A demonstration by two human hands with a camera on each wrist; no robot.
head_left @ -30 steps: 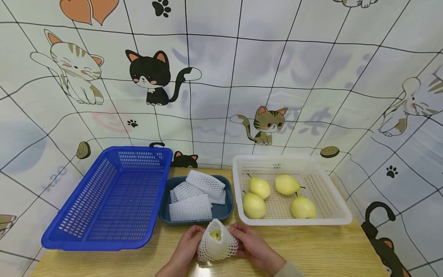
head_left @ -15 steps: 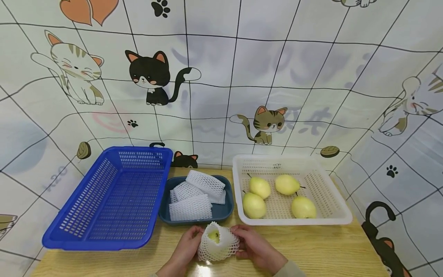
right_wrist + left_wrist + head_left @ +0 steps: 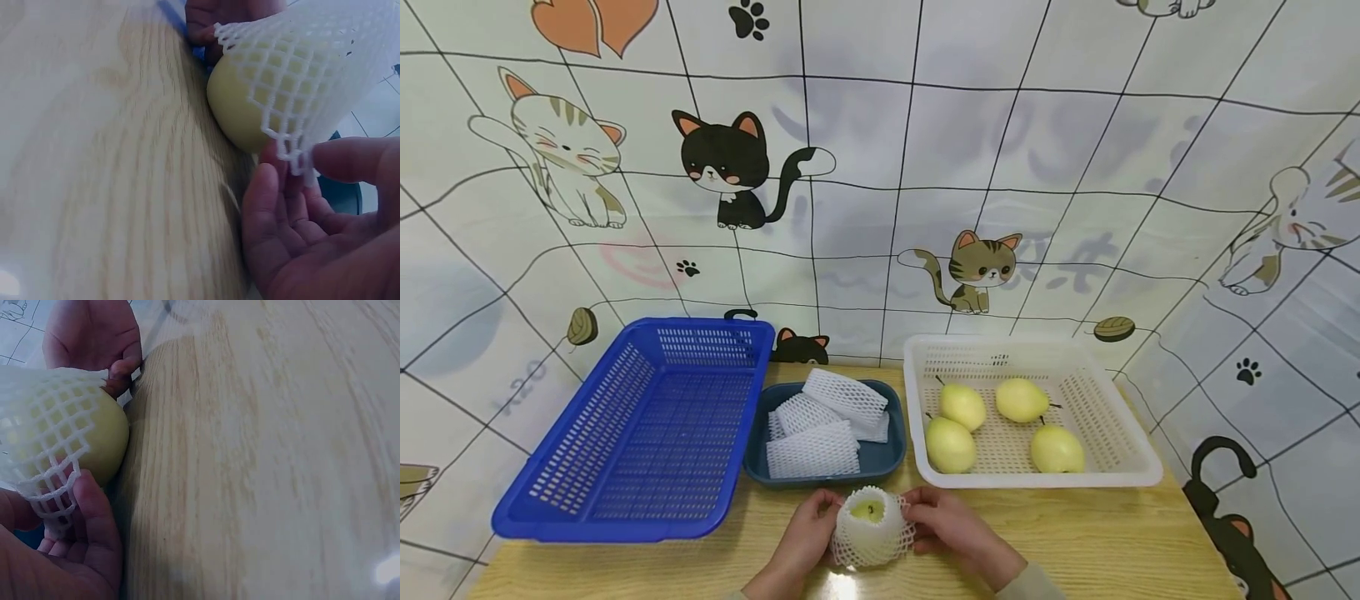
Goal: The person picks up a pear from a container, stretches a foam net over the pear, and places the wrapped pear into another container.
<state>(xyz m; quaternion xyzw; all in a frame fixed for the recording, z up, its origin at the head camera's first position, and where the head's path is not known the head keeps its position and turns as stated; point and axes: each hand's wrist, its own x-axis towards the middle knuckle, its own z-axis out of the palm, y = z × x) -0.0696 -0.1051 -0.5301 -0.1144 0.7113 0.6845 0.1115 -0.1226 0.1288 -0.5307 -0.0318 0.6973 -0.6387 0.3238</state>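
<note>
A yellow-green pear [image 3: 868, 509] stands on the table, wrapped in a white foam net sleeve [image 3: 868, 546]. Its stem shows through the round opening at the top. My left hand [image 3: 805, 529] pinches the sleeve's edge on the left. On the other side, my right hand [image 3: 951, 527] pinches a stretched-out edge between thumb and fingers. In the right wrist view, the net [image 3: 290, 81] flares past the fingers, and the pear's lower part [image 3: 234, 103] is bare. The left wrist view also shows bare pear skin [image 3: 112, 440] below the mesh.
Behind the hands, a dark teal tray [image 3: 880, 467] holds several flat foam net sleeves [image 3: 812, 450]. A white basket [image 3: 1120, 479] with several pears [image 3: 951, 446] stands at right. A blue basket [image 3: 673, 450] occupies the left. A patterned cloth [image 3: 865, 208] hangs behind.
The sleeve's top has gone from a tall, pointed opening to a lower, round one around the stem. My right hand has shifted slightly; the trays and baskets stay put.
</note>
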